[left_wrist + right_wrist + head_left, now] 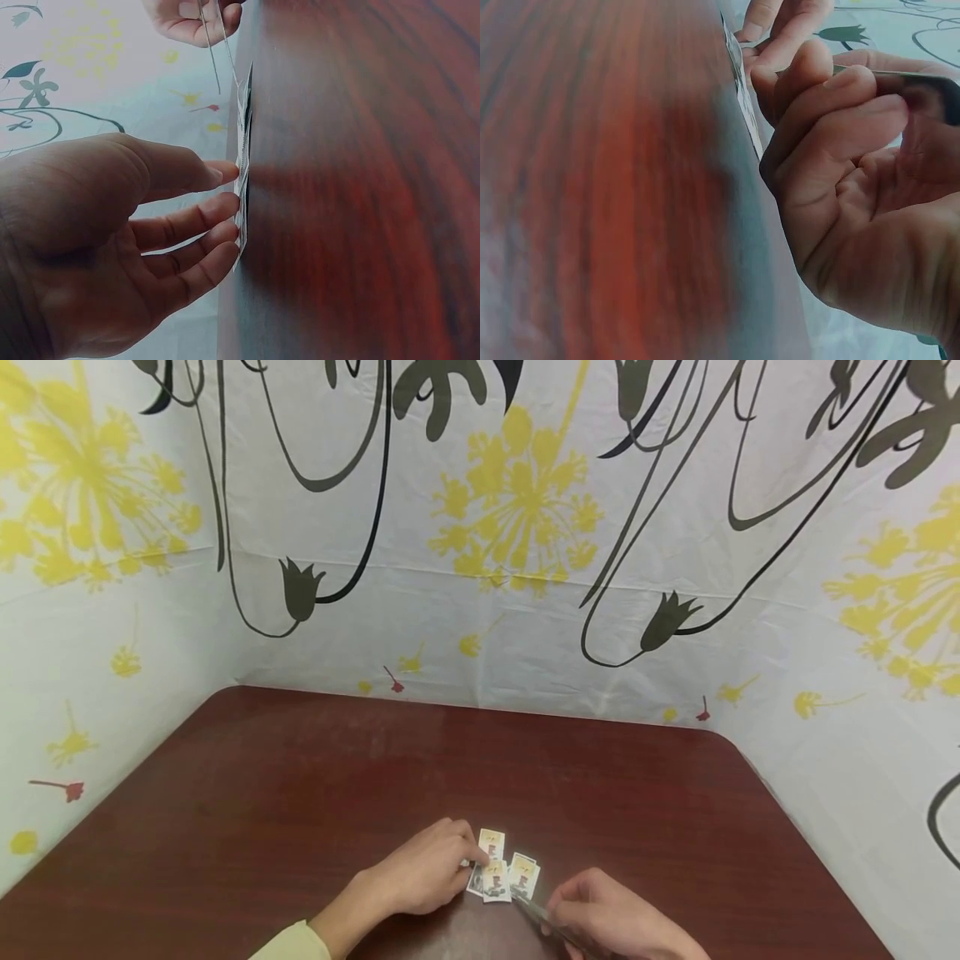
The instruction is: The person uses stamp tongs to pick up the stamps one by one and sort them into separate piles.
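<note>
Several small stamps lie partly overlapping on the dark red table, with a front stamp [496,882], an upper stamp [492,843] and a right-hand stamp [523,872] showing yellow and grey prints. My left hand [427,868] reaches them from the left, its fingertips touching the stamps; the left wrist view shows its fingers [187,221] loosely bent against the thin pile. On the other side, my right hand [611,914] pinches metal tweezers [530,907]. Their tips are at the gap between the front and right-hand stamps. Whether they grip a stamp is too small to tell.
The reddish-brown wooden table [360,760] extends behind and to both sides of the hands. Its rounded far corners meet a white cloth [420,635] with yellow and dark flower prints, which hangs around the back and sides.
</note>
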A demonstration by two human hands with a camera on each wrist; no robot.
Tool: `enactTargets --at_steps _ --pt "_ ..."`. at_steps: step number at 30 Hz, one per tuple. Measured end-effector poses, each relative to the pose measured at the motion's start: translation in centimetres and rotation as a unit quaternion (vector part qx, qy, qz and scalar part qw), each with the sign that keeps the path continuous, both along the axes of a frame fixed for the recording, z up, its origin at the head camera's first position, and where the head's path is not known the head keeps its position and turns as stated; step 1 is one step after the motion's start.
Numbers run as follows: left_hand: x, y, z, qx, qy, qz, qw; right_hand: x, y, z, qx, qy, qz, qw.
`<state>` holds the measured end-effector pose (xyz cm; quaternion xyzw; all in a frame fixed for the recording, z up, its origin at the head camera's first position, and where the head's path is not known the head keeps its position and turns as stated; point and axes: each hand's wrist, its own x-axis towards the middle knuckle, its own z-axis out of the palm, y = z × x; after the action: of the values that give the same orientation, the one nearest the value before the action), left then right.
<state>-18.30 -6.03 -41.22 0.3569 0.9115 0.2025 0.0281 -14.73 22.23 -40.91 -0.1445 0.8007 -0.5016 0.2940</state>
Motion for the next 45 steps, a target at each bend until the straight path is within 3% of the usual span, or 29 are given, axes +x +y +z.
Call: enactTargets --at_steps 7,45 --pt "-0.02 -0.06 0.01 0.004 0.003 0.001 1.0000 -0.18 0.17 -0.12 0.016 0.004 0.010 0.9998" --pt "0.04 -0.06 0.10 -0.009 -0.013 0.002 0.9999 -0.02 -0.71 -0.65 -0.027 -0.016 0.018 0.9993"
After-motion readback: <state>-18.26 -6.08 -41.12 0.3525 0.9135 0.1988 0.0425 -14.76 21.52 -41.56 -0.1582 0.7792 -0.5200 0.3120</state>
